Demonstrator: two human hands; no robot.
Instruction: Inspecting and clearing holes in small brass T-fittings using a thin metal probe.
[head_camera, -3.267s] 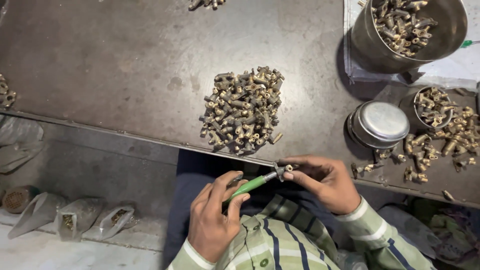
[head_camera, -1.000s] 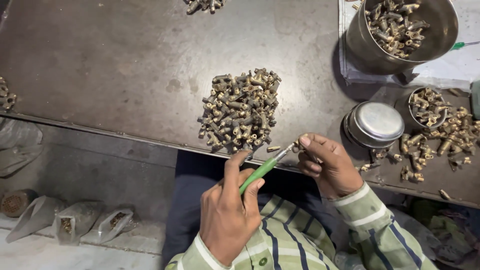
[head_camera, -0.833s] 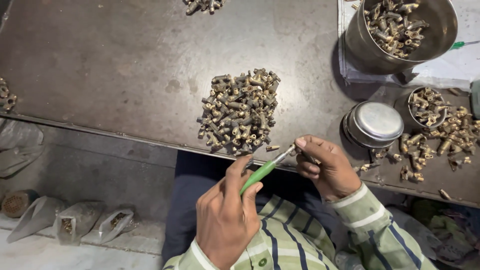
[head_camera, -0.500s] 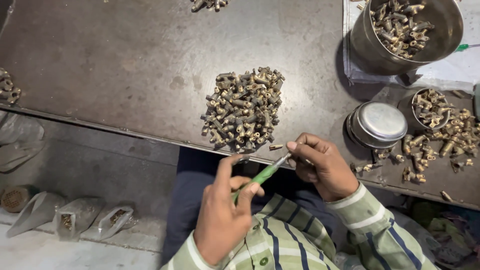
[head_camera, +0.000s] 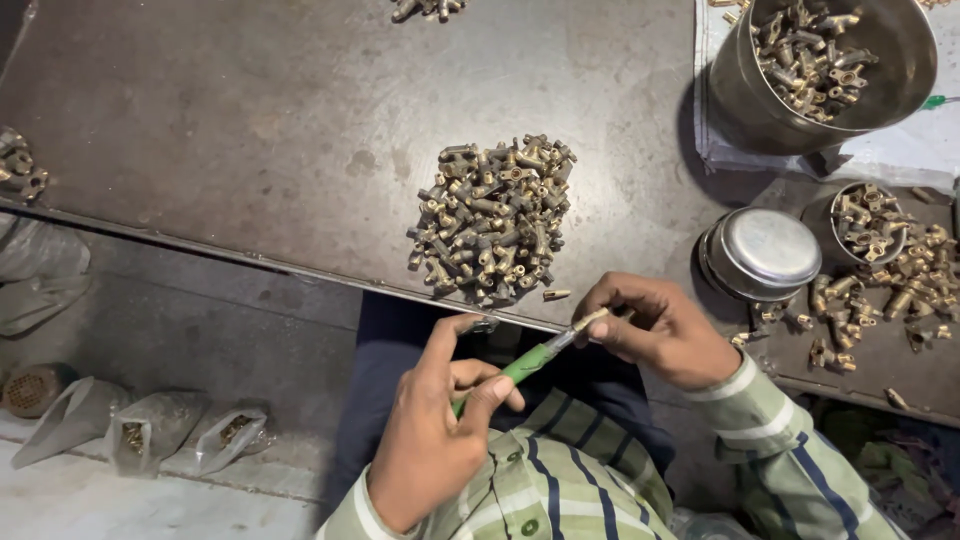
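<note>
- The small brass fitting (head_camera: 592, 320) sits just right of the frame's centre, below the table (head_camera: 250, 130) edge and over your lap, pinched in the fingers (head_camera: 615, 335) of your right hand (head_camera: 660, 335).
- Only one pale end of it shows past your fingertips; the rest is hidden in the grip, so I cannot tell how deep it sits.
- The green-handled tool (head_camera: 530, 362) slants up from lower left, its metal tip meeting that exposed end. Your left hand (head_camera: 435, 435) has thumb and fingers pressed together round the handle.
- Risk, as I judge it: the tip lies very near your right fingertips, so a slip off the fitting could jab them. Too much push or a loose pinch would cause it.
- A second risk: the fitting hangs over your lap, not the table, so if the pinch gives way it likely falls between your knees toward the floor.
- A stray brass piece (head_camera: 556, 295) lies at the table's very edge just above your hands; a nudge from a knuckle could tip it off.
- Further up, at centre, lies the heap of brass fittings (head_camera: 492, 220).
- To the right stand a lidded steel tin (head_camera: 765, 250), a small cup of fittings (head_camera: 868, 220) and, in the upper right, a large steel pot (head_camera: 810, 70) of them.
</note>
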